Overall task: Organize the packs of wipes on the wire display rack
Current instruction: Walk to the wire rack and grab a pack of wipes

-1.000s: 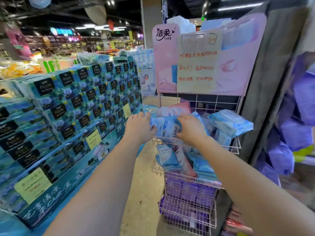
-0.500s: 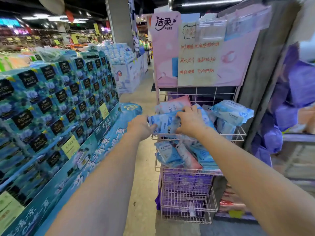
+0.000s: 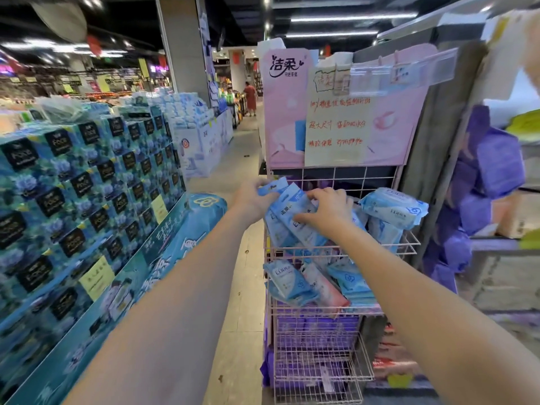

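- At 9 o'clock stand the stacked dark-blue tissue boxes, well apart from my work.
- My left hand pinches the corner of a smaller blue plastic pack, I judge to keep it out of the muddle while I straighten its neighbour.
- The long pale-blue plastic pack of wipes lies over the top basket's left side, printed face up. Its long axis runs from 11 o'clock down to 5 o'clock, the upper end towards the backboard.
- My right hand grips that pack, fingers curled over its far edge and thumb on its face, so I can turn it.
- At 3 o'clock a plump pale-blue pack rests atop others in the pink wire display rack.
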A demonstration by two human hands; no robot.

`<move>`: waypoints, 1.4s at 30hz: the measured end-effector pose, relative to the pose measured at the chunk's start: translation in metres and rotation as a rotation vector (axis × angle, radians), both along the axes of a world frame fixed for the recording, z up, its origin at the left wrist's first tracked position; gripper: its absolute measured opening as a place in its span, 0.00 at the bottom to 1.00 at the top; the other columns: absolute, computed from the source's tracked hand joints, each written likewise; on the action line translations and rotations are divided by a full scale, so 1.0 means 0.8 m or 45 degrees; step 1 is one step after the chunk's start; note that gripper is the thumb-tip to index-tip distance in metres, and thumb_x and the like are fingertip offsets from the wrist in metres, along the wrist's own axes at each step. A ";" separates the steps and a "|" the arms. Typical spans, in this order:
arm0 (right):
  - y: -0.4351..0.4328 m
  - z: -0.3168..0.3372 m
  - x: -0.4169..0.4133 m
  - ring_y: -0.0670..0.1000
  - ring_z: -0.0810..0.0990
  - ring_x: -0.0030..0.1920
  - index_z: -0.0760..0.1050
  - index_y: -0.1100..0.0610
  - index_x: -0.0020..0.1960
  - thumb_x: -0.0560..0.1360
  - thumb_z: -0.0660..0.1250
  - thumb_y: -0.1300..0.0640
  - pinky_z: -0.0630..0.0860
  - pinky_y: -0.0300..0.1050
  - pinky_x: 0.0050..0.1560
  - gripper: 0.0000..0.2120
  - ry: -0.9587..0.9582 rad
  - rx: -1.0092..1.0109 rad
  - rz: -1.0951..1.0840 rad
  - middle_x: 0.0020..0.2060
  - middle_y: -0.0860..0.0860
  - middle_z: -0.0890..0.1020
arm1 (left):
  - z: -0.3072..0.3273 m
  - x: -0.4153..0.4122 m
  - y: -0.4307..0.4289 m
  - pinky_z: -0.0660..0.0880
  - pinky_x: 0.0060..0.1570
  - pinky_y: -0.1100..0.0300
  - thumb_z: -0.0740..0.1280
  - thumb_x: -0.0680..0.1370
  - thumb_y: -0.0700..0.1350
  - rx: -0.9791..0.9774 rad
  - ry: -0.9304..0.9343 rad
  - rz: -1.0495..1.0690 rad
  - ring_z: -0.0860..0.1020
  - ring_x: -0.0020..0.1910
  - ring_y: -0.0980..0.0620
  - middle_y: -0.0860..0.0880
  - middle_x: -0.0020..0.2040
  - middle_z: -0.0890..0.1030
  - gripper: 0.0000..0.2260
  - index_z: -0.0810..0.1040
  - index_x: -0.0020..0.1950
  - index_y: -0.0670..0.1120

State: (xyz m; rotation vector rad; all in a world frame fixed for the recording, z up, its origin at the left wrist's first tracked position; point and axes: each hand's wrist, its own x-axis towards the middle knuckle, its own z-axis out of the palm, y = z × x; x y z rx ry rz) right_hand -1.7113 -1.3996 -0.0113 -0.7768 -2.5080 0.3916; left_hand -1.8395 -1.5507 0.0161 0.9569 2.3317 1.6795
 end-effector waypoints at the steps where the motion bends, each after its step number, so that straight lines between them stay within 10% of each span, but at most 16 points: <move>1: 0.001 0.001 0.000 0.54 0.70 0.57 0.77 0.44 0.58 0.64 0.76 0.33 0.65 0.51 0.58 0.28 0.047 -0.051 0.029 0.45 0.42 0.73 | -0.001 -0.001 0.003 0.77 0.37 0.63 0.75 0.78 0.45 0.046 -0.049 0.007 0.79 0.39 0.57 0.53 0.45 0.82 0.08 0.78 0.51 0.56; 8: 0.003 0.005 -0.001 0.45 0.79 0.40 0.78 0.52 0.49 0.65 0.81 0.42 0.78 0.46 0.42 0.21 0.231 -0.379 0.147 0.39 0.42 0.80 | -0.001 -0.008 0.020 0.81 0.53 0.46 0.71 0.82 0.48 0.168 -0.299 0.013 0.83 0.48 0.45 0.46 0.46 0.84 0.06 0.80 0.46 0.49; 14: -0.006 0.006 -0.009 0.46 0.79 0.39 0.75 0.53 0.47 0.66 0.81 0.42 0.74 0.43 0.36 0.21 0.330 -0.543 0.054 0.39 0.46 0.81 | -0.011 -0.006 0.016 0.82 0.55 0.51 0.75 0.78 0.52 0.219 -0.566 -0.190 0.86 0.55 0.44 0.44 0.57 0.87 0.19 0.81 0.64 0.44; 25: 0.021 0.010 0.019 0.52 0.81 0.56 0.81 0.54 0.64 0.76 0.69 0.61 0.78 0.48 0.59 0.17 0.231 -0.390 0.232 0.58 0.53 0.84 | -0.038 -0.009 0.011 0.81 0.41 0.57 0.79 0.74 0.39 0.123 -0.448 -0.176 0.85 0.50 0.48 0.42 0.60 0.83 0.24 0.75 0.66 0.44; 30: 0.046 -0.008 0.035 0.63 0.69 0.67 0.66 0.60 0.73 0.78 0.64 0.60 0.65 0.54 0.70 0.24 -0.254 0.063 -0.057 0.67 0.62 0.71 | -0.034 -0.005 0.013 0.81 0.46 0.56 0.79 0.74 0.40 0.063 -0.435 -0.190 0.84 0.56 0.45 0.43 0.63 0.82 0.27 0.73 0.69 0.41; 34: 0.040 -0.017 0.031 0.67 0.69 0.69 0.53 0.64 0.80 0.79 0.66 0.59 0.65 0.55 0.70 0.35 -0.269 -0.047 -0.125 0.70 0.66 0.69 | -0.040 -0.002 0.014 0.82 0.48 0.51 0.79 0.74 0.40 0.082 -0.481 -0.191 0.85 0.55 0.43 0.40 0.63 0.82 0.30 0.71 0.72 0.42; 42: 0.050 0.000 0.034 0.61 0.75 0.56 0.77 0.59 0.58 0.71 0.76 0.50 0.74 0.52 0.55 0.20 -0.085 -0.075 -0.023 0.56 0.59 0.76 | -0.041 0.009 0.004 0.80 0.32 0.61 0.80 0.74 0.44 0.007 -0.488 -0.167 0.87 0.41 0.52 0.45 0.53 0.86 0.29 0.71 0.71 0.48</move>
